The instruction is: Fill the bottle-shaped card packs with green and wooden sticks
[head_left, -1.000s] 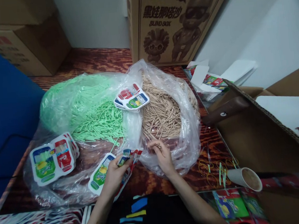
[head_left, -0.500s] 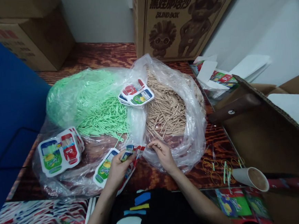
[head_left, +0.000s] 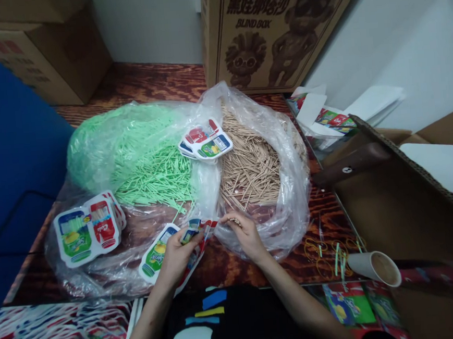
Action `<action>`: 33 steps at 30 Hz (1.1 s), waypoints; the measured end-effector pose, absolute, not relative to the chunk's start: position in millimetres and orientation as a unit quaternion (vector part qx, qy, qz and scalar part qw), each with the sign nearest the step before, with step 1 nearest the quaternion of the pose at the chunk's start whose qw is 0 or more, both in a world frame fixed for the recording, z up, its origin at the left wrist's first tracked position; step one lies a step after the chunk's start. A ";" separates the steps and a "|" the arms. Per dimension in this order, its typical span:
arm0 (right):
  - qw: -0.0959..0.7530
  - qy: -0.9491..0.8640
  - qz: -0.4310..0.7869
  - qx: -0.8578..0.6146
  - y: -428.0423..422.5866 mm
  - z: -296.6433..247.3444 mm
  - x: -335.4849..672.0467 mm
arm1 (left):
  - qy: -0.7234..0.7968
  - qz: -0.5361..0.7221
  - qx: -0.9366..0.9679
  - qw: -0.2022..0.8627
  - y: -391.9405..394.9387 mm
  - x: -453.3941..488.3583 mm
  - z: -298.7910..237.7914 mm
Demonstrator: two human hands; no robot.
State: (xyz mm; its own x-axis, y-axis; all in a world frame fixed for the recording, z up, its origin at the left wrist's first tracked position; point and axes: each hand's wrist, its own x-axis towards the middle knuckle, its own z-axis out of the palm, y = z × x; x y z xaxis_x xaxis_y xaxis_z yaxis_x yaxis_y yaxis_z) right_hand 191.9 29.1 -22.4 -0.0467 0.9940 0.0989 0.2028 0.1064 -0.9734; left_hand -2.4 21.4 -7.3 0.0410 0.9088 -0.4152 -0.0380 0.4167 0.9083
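Observation:
My left hand (head_left: 174,258) is closed around a small blue-and-red printed packet (head_left: 194,228), its fingers covering much of it. Beneath that hand lies a bottle-shaped printed card (head_left: 152,261) with a green Sprite panel, partly hidden. Close by on the right, my right hand (head_left: 248,236) pinches a small bundle of brown sticks (head_left: 235,221), their ends showing between thumb and fingers, near the packet's red edge. Beyond the hands are two loose heaps in clear plastic bags: green sticks (head_left: 158,177) on the left and brown sticks (head_left: 252,170) on the right.
Filled Sprite-and-Cola cards (head_left: 86,230) are stacked at left; more cards (head_left: 208,144) lie between the heaps. A paper cup (head_left: 365,268) lies on its side near rubber bands (head_left: 319,251). Cardboard boxes (head_left: 248,47) stand behind, and an open carton (head_left: 374,205) is at right.
The whole view has shifted slightly. Both hands keep nearly the same pose and hold, with the right hand's sticks still close to the packet in the left.

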 end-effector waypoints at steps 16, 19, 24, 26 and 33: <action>0.463 -0.579 0.430 -0.515 30.0 -22.2 187.9 | 0.569 0.382 0.385 0.618 19.3 -4.1 -9.5; 0.461 -0.579 0.429 -0.517 30.8 -21.9 187.0 | 0.560 0.386 0.391 0.620 20.1 -3.2 -9.6; 0.462 -0.579 0.425 -0.521 31.8 -26.0 186.3 | 0.557 0.379 0.416 0.611 22.4 -3.9 -5.5; 0.458 -0.581 0.425 -0.521 32.0 -27.8 186.2 | 0.558 0.374 0.422 0.609 22.6 -4.5 -4.8; 0.455 -0.582 0.423 -0.525 36.7 -22.7 185.8 | 0.550 0.381 0.446 0.594 22.8 0.0 2.3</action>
